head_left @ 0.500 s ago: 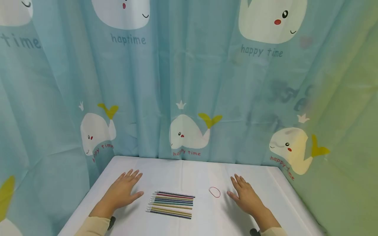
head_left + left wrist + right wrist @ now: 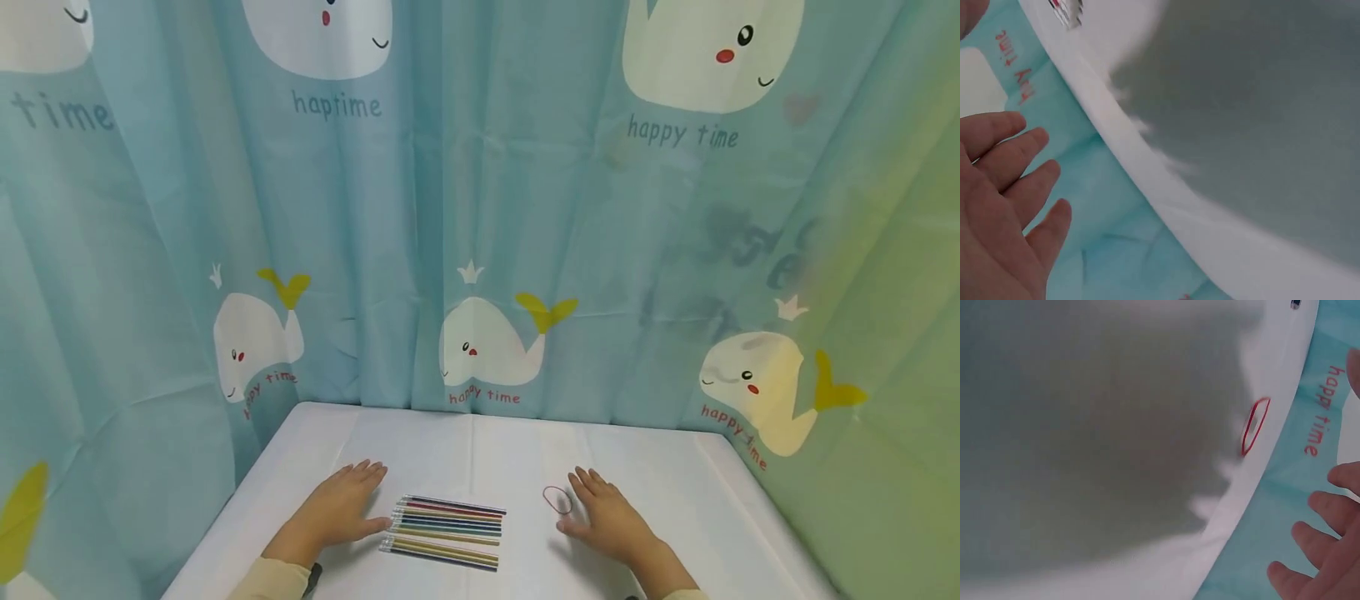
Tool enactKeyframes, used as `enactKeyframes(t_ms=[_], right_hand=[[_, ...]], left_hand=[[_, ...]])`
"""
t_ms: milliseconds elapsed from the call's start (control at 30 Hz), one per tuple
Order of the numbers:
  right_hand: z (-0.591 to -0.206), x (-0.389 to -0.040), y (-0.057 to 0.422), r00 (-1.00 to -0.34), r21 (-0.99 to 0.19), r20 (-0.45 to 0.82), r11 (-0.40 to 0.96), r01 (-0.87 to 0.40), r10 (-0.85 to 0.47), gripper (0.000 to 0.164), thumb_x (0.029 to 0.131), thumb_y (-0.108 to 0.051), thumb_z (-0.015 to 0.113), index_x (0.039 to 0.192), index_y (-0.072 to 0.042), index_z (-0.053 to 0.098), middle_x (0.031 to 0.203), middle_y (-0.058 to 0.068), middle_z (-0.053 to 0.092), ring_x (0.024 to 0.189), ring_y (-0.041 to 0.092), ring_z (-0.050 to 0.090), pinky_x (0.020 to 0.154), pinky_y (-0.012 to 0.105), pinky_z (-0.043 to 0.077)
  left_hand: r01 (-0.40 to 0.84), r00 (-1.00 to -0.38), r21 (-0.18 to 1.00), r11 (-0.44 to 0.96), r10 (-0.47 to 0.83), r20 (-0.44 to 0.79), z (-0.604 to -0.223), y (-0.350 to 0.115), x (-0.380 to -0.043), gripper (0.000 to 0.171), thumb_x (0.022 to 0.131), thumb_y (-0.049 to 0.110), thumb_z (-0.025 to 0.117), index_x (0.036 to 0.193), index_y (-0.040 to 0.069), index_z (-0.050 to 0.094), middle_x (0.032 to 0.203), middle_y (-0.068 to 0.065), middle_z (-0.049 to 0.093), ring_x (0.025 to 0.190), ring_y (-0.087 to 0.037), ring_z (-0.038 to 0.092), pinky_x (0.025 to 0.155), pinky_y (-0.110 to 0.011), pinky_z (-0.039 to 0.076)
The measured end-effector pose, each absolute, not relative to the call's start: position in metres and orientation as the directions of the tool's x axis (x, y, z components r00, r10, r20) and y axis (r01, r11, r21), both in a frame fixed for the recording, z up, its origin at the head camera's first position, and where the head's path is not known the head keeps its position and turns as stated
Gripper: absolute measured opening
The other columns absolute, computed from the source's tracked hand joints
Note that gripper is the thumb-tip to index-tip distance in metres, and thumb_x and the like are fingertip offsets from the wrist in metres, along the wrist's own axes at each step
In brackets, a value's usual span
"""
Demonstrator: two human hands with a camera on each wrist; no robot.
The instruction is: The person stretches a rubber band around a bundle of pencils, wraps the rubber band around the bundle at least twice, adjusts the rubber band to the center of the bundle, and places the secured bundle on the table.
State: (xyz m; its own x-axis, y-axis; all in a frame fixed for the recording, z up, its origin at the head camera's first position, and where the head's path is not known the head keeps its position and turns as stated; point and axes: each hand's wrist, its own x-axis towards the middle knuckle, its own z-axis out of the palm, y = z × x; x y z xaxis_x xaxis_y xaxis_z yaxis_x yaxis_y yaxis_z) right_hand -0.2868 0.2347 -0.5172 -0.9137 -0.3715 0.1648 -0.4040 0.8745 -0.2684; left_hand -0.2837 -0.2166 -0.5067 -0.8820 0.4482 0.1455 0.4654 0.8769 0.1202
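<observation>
Pencils [image 2: 447, 522]: side by side on white desk [image 2: 510, 446], btwn L hand [image 2: 337, 508] & R hand [image 2: 611, 518]. Fingers [image 2: 1016, 156], both hands: extended, released. Red band [image 2: 1252, 417]: on desk, btwn pencils & R hand, nr latter. Whale-print curtain [image 2: 390, 250] blocks desk's far edge.

Left hand [image 2: 339, 507], right hand [image 2: 611, 518]: fingers [image 2: 1016, 155] extended

left wrist view: left hand [image 2: 997, 212] cut by left edge, thumb barely in at top corner; pencils [image 2: 1067, 12] cropped by top edge to few ends. right wrist view: right hand [image 2: 1338, 559] cut by right edge; dark scrap [image 2: 1295, 304] at top, perhaps pencil end. head view: sleeves [image 2: 270, 579] run off bottom; upper whale prints [image 2: 712, 58] cropped; dark curtain lettering [image 2: 786, 271] blurred, unreadable.
</observation>
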Motion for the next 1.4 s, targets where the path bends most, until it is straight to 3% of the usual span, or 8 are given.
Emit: enactKeyframes(t_ms=[400, 800, 1067, 1400], right_hand=[[-0.53, -0.286, 0.193, -0.893, -0.277, 0.091, 0.85, -0.447, -0.44, 0.088, 0.082, -0.061, 0.064, 0.141, 0.001, 0.046, 0.147, 0.019, 0.042, 0.136, 0.041, 0.035, 0.106, 0.057, 0.029], [-0.54, -0.292, 0.154, -0.881, -0.24, -0.019, 0.858, -0.454, -0.472, 0.089, 0.083, -0.069, 0.056, 0.143, -0.004, 0.045, 0.145, 0.016, 0.045, 0.135, 0.038, 0.038, 0.107, 0.052, 0.03], [-0.546, -0.291, 0.131, -0.881, -0.235, -0.07, 0.866, -0.441, -0.468, 0.087, 0.081, -0.07, 0.057, 0.142, -0.009, 0.049, 0.146, 0.013, 0.045, 0.137, 0.034, 0.037, 0.108, 0.051, 0.029], [-0.539, -0.284, 0.112, -0.847, -0.171, -0.114, 0.85, -0.499, -0.52, 0.083, 0.082, -0.071, 0.054, 0.143, -0.015, 0.049, 0.145, 0.007, 0.047, 0.136, 0.029, 0.039, 0.107, 0.044, 0.033]], left_hand=[[0.529, -0.849, 0.105, 0.842, 0.524, 0.072, -0.51, -0.186, -0.288, 0.096, 0.073, 0.067, 0.068, 0.136, -0.003, 0.051, 0.139, -0.016, 0.052, 0.131, -0.034, 0.045, 0.106, -0.049, 0.033], [0.518, -0.852, 0.122, 0.847, 0.524, -0.017, -0.512, -0.167, -0.293, 0.094, 0.066, 0.055, 0.081, 0.135, -0.002, 0.052, 0.137, -0.014, 0.055, 0.128, -0.032, 0.048, 0.105, -0.047, 0.035], [0.499, -0.86, 0.095, 0.861, 0.506, -0.07, -0.513, -0.159, -0.298, 0.087, 0.065, 0.055, 0.082, 0.13, 0.001, 0.059, 0.118, -0.008, 0.067, 0.109, -0.024, 0.062, 0.094, -0.041, 0.045], [0.524, -0.846, 0.06, 0.849, 0.528, -0.079, -0.511, -0.147, -0.294, 0.082, 0.063, 0.054, 0.083, 0.129, 0.009, 0.062, 0.105, -0.001, 0.066, 0.095, -0.017, 0.062, 0.089, -0.039, 0.048]])
